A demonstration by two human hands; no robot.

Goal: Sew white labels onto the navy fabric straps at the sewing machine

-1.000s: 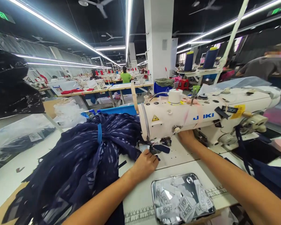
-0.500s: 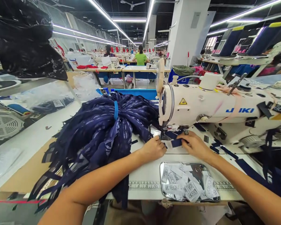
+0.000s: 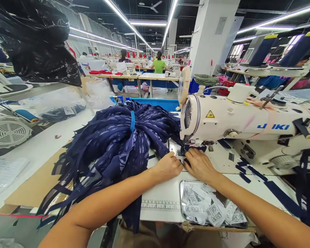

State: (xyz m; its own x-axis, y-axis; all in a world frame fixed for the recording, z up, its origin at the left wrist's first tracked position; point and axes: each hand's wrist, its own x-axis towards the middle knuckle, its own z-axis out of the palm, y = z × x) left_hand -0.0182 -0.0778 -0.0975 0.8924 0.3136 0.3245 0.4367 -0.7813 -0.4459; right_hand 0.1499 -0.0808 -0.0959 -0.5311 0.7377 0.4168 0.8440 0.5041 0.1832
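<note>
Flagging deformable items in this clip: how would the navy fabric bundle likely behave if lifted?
The navy fabric bundle would probably sag, since its strips droop loosely. The blue band likely keeps the middle gathered, while free ends might trail.

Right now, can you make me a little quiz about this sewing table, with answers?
1. True or false: the tray holds white labels.
2. What colour is the band around the cloth pile? A: red. B: blue. C: yellow.
3. Fill the gap: the hand nearer the cloth pile is the ____ one.

Key: 1, true. 2, B. 3, left: the left hand is nearer.
</note>
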